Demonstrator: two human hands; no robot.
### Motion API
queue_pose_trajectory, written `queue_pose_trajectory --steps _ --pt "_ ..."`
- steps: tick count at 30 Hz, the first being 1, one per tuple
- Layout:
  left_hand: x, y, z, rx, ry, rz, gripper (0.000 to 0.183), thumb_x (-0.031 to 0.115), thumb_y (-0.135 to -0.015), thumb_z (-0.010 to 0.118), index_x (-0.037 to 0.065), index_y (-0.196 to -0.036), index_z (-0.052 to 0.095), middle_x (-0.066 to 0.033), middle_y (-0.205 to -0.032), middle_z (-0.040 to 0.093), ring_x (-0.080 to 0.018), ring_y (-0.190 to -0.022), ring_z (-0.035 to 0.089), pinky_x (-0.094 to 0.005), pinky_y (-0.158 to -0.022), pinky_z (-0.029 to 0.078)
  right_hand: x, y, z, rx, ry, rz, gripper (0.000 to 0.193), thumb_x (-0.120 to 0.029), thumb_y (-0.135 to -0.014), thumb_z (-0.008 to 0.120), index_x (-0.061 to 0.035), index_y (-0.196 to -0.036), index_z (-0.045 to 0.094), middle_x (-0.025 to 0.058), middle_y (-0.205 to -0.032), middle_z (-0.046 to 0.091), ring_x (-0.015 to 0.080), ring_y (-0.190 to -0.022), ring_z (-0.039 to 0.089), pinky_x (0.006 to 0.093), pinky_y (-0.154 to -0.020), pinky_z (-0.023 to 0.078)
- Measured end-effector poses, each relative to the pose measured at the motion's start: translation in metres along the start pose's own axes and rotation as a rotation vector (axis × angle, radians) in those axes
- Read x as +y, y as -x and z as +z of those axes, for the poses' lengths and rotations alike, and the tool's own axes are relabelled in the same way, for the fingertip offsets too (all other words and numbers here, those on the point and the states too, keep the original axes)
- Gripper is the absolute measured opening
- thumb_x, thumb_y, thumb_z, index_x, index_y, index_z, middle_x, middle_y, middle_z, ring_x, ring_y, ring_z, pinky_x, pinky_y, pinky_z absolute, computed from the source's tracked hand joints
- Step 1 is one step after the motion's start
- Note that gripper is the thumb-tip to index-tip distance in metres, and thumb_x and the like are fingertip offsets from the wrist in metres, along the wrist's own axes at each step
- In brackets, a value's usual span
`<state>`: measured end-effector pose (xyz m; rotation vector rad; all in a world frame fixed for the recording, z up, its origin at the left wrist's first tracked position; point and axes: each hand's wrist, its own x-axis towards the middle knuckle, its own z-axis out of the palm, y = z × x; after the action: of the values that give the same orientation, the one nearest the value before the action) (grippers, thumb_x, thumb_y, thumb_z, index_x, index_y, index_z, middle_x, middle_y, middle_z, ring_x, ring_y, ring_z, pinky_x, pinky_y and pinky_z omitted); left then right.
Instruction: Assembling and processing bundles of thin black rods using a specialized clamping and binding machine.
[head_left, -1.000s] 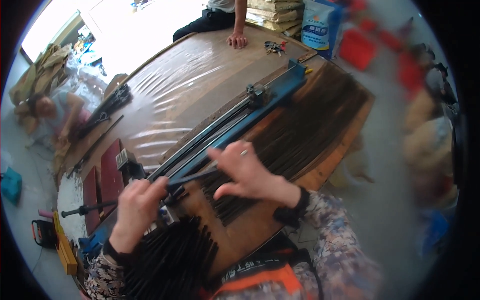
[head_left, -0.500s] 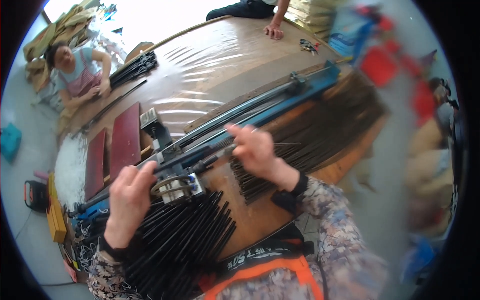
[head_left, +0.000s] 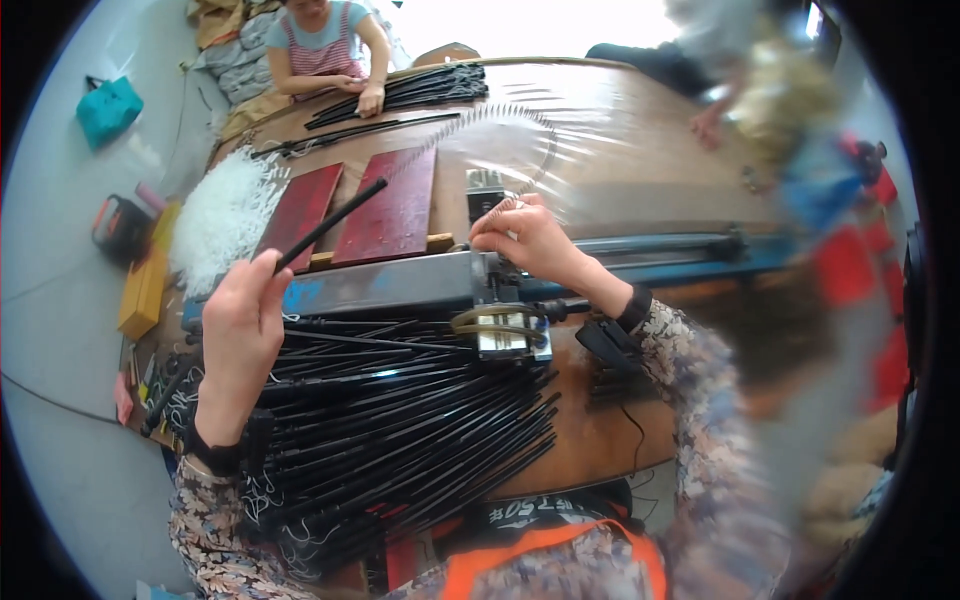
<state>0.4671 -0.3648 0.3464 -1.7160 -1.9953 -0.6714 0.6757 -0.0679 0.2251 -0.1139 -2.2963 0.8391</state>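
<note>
A slim black tube (head_left: 335, 222) slants up to the right from my left hand (head_left: 240, 325), whose fingers are closed round its lower end. A long thin coil spring (head_left: 520, 110) bows in a loop above the table, running from near the tube's upper tip to my right hand (head_left: 532, 240). The thumb and fingers of that hand pinch the spring's other end. Whether the spring sits inside the tube or only meets its tip, I cannot tell. Just below my right hand stands a small metal clamp machine (head_left: 505, 330) with curved hoses.
Many black rods (head_left: 400, 420) lie in front of me. Two dark red boards (head_left: 385, 210) and a white heap of small pieces (head_left: 225, 215) are on the left. A blue rail (head_left: 680, 262) extends right. Across the table a person (head_left: 325, 50) sits by more black rods (head_left: 420, 92).
My view has swung, shifting the table across it. Both hands have come up from the machine's rail; the black tube is now raised in my left hand, and the spring is arched out from it.
</note>
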Motion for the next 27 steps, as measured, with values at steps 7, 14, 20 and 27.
queue_pose_trajectory --steps 7,14,20,27 --pt "-0.037 0.043 -0.010 -0.044 -0.035 -0.098 0.017 0.008 -0.095 0.066 0.001 -0.110 0.065 -0.0175 -0.081 0.059 -0.0360 -0.069 0.059 -0.0418 -0.061 0.046 -0.009 -0.018 0.016 -0.204 0.434 -0.070 0.013 -0.023 -0.083 0.077 -0.0105 -0.085 0.077 0.0048 -0.078 0.067 0.0223 -0.094 0.060 0.0405 -0.097 0.038" --pt "-0.050 0.030 0.022 -0.051 -0.088 -0.096 0.017 0.016 -0.093 0.069 0.007 -0.107 0.067 -0.0149 -0.077 0.057 -0.0363 -0.070 0.059 -0.0446 -0.060 0.046 0.030 0.036 -0.035 0.063 0.825 -0.198 0.009 -0.004 -0.083 0.066 -0.0128 -0.085 0.065 0.0056 -0.078 0.063 0.0333 -0.105 0.058 0.0523 -0.109 0.029" --pt "-0.024 -0.013 0.125 -0.174 0.097 0.183 0.010 0.018 -0.088 0.069 0.011 -0.095 0.070 -0.0109 -0.078 0.063 -0.0310 -0.076 0.067 -0.0434 -0.065 0.055 0.113 0.208 -0.208 0.147 1.064 0.178 0.015 -0.004 -0.080 0.068 -0.0122 -0.093 0.070 0.0044 -0.086 0.069 0.0267 -0.100 0.061 0.0459 -0.106 0.036" --pt "0.009 -0.033 0.203 -0.187 0.239 0.190 0.022 0.028 -0.092 0.067 0.007 -0.083 0.066 -0.0142 -0.084 0.068 -0.0336 -0.078 0.067 -0.0437 -0.070 0.055 0.101 0.208 -0.202 0.161 1.096 0.082 0.010 -0.007 -0.084 0.070 -0.0074 -0.093 0.071 0.0094 -0.090 0.072 0.0312 -0.099 0.066 0.0458 -0.100 0.045"
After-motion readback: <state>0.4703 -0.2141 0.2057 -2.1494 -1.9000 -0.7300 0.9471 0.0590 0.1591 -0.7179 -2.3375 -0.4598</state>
